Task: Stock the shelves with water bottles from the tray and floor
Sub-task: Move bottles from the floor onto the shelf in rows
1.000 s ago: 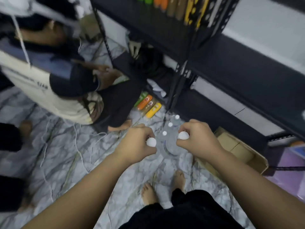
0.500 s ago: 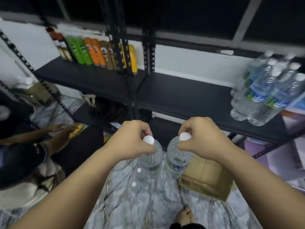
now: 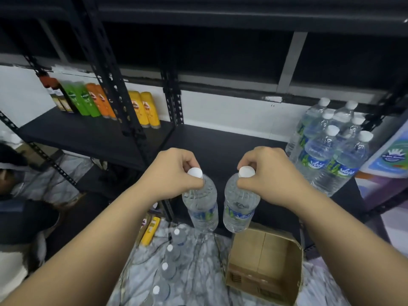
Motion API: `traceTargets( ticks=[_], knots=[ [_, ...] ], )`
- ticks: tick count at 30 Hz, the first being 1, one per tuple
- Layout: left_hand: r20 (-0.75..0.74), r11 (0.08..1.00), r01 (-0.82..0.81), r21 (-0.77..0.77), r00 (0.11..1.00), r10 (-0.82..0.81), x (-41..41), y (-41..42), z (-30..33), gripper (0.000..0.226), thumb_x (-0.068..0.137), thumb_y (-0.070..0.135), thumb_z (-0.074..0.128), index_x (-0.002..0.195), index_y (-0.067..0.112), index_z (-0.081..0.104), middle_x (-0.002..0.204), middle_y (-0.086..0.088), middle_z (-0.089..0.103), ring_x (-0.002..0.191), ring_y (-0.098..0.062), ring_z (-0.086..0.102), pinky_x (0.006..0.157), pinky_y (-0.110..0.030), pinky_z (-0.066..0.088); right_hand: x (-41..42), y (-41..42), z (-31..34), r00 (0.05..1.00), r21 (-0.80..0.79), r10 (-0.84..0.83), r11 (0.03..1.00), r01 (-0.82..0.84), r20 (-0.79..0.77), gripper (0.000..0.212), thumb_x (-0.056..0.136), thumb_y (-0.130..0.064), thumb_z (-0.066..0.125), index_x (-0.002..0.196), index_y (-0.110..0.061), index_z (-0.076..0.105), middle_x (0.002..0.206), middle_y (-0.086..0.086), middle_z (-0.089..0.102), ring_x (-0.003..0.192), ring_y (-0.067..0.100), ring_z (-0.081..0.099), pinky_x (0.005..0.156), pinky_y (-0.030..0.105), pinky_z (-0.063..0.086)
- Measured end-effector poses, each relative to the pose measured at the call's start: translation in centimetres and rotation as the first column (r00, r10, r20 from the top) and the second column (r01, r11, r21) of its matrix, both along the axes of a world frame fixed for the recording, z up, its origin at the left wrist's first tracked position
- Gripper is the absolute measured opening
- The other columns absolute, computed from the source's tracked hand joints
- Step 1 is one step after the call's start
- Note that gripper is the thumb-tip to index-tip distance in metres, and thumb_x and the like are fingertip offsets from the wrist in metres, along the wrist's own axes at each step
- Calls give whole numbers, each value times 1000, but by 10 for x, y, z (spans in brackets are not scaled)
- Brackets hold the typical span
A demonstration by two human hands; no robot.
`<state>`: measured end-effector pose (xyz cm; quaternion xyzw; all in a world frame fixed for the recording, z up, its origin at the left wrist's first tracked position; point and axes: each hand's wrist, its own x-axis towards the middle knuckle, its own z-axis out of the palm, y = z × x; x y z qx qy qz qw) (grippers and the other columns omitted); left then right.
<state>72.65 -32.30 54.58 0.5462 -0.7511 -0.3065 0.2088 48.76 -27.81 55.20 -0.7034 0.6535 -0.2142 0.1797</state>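
**White caps pinched, two bottles at the shelf edge**

White caps show between the fingers of both hands. The left hand (image 3: 174, 173) has its fingers curled tight around the neck of the left water bottle (image 3: 202, 206), thumb and forefinger pinching just under the cap. The right hand (image 3: 265, 171) grips the right water bottle (image 3: 239, 206) the same way, fingers clamped on the neck.

Both bottles hang roughly upright, caps up, long axes near vertical; their bases tip slightly toward each other, and the two bodies are just beside one another without clearly touching. They hang in front of the near edge of the black shelf (image 3: 231, 146).

On that shelf, the stretch behind the hands is bare as far as the white wall. At its right end stands a cluster of stocked water bottles (image 3: 326, 149), caps up. On the shelf to the left, coloured bottles (image 3: 103, 102) line the far edge. Below, on the marble floor (image 3: 198, 272), a row of loose bottles (image 3: 170, 259) runs near to far, with an open cardboard box (image 3: 265, 263) to the right.
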Motion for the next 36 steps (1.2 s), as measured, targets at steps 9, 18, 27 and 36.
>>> traceTargets(
  ticks=[9,18,27,36],
  knots=[
    [-39,1000,-13,-23,999,12,-32,-74,14,17,67,18,89,76,18,74,69,1,75,57,-14,73,54,-29,58,-16,-69,10,989,-88,-90,991,100,116,11,78,-20,79,88,-21,76,85,-7,71,83,11,65,65,26,53],
    [-48,998,59,-15,997,-59,-34,-163,3,17,65,20,89,75,22,75,69,3,75,62,-14,73,59,-33,59,-13,-144,4,980,-57,-170,983,177,108,11,79,-22,80,89,-23,76,86,-6,69,80,10,66,62,25,52],
    [-26,996,92,16,995,-91,-43,-245,-23,15,68,18,87,76,22,75,70,6,73,61,-6,64,50,-16,48,-12,-216,-22,958,-4,-257,966,259,128,12,78,-23,77,89,-26,76,85,-6,70,78,8,64,58,18,44],
    [-88,998,53,18,995,-51,-43,-278,-56,17,71,22,88,80,26,74,78,10,73,73,-7,68,65,-24,54,-13,-241,-60,922,35,-351,936,350,165,12,82,-16,76,91,-25,76,89,-11,70,81,10,64,61,14,42]
  ],
)
